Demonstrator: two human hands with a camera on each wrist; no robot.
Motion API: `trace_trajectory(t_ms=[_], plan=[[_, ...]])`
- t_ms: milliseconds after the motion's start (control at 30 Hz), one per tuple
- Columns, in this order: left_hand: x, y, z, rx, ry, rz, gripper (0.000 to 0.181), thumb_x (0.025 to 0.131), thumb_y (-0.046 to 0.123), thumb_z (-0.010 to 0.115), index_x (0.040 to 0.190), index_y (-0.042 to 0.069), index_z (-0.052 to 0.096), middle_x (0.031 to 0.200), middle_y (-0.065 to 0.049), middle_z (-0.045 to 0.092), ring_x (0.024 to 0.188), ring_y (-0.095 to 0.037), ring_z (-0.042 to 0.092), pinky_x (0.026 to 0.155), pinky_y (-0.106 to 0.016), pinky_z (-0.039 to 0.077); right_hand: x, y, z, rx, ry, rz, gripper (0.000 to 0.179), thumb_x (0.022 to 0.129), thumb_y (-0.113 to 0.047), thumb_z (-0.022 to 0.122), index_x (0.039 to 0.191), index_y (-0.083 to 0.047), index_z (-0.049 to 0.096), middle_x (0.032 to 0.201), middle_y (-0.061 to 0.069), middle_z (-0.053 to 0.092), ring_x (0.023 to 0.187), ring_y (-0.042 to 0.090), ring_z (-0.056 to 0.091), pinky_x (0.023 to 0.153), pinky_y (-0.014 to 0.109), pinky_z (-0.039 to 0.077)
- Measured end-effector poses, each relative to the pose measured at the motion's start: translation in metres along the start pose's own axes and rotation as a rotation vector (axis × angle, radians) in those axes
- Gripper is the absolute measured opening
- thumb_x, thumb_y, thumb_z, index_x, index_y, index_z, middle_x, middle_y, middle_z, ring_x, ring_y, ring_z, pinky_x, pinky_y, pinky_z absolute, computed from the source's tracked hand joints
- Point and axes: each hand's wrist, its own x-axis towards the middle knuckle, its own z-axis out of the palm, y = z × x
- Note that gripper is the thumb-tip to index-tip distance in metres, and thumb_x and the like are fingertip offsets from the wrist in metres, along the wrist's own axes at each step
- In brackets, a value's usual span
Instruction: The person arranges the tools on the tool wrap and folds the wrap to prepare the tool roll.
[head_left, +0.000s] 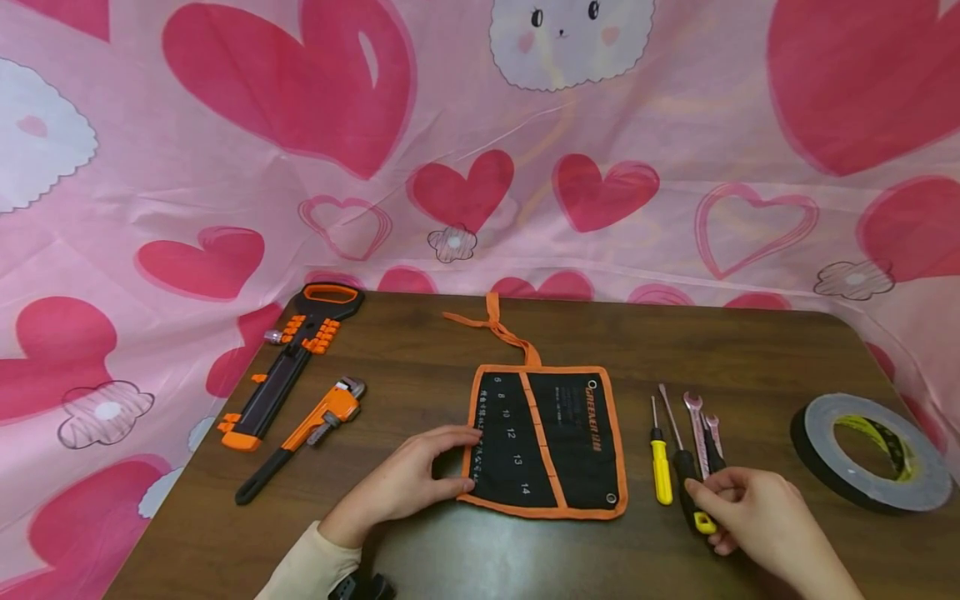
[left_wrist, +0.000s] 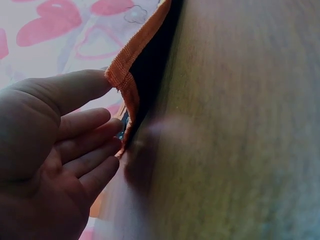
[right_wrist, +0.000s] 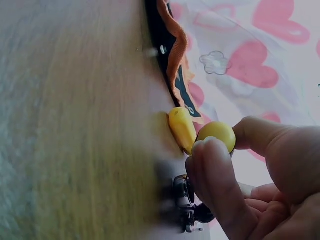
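Note:
A flat black tool pouch (head_left: pixel 585 467) with orange trim and printed numbers lies in the middle of the table. My left hand (head_left: pixel 397 479) is at its left edge, thumb and fingertips touching the trim; the left wrist view shows the thumb (left_wrist: pixel 82 90) against the orange border and the other fingers loosely extended. To the right of the pouch, my right hand (head_left: pixel 761 508) pinches the black handle with a yellow end of a screwdriver (head_left: pixel 684 475). Beside it lie a yellow-handled screwdriver (head_left: pixel 661 475) and two wrenches, one larger wrench (head_left: pixel 697 425) and one smaller wrench (head_left: pixel 713 427).
A roll of tape (head_left: pixel 918 483) lies at the far right. On the left are an orange pipe wrench (head_left: pixel 330 410) with a black handle and a long black-and-orange tool (head_left: pixel 277 387) with orange clips. The pouch's orange tie strap (head_left: pixel 510 336) stretches toward the heart-patterned cloth behind.

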Motion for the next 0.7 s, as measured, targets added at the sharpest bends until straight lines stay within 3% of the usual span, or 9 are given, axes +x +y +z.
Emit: trace_trajectory(t_ms=[133, 333, 700], plan=[[0.001, 0.001, 0.0, 0.003, -0.008, 0.003, 0.055, 0.098, 0.03, 0.082, 0.149, 0.018, 0.065, 0.158, -0.001, 0.06, 0.147, -0.027, 0.057, 0.122, -0.061, 0.044, 0.0, 0.002, -0.005, -0.011, 0.004, 0.003, 0.046, 0.106, -0.045, 0.068, 0.108, 0.001, 0.075, 0.068, -0.004, 0.073, 0.059, 0.016, 0.072, 0.068, 0.029, 0.054], [0.003, 0.001, 0.0, 0.003, -0.046, 0.034, 0.056, 0.098, 0.034, 0.081, 0.149, 0.019, 0.064, 0.16, 0.005, 0.058, 0.151, -0.024, 0.053, 0.123, -0.059, 0.043, -0.003, 0.003, -0.011, 0.02, 0.013, 0.0, 0.046, 0.107, -0.042, 0.068, 0.113, 0.003, 0.075, 0.073, -0.003, 0.076, 0.062, 0.015, 0.073, 0.065, 0.025, 0.052], [0.007, 0.001, -0.002, 0.037, -0.106, 0.091, 0.063, 0.097, 0.031, 0.083, 0.154, 0.016, 0.06, 0.163, 0.004, 0.055, 0.155, -0.025, 0.049, 0.126, -0.055, 0.041, -0.003, 0.004, -0.015, 0.126, 0.016, -0.051, 0.039, 0.106, -0.031, 0.072, 0.119, 0.006, 0.075, 0.096, 0.007, 0.082, 0.07, 0.01, 0.075, 0.065, 0.026, 0.063]])
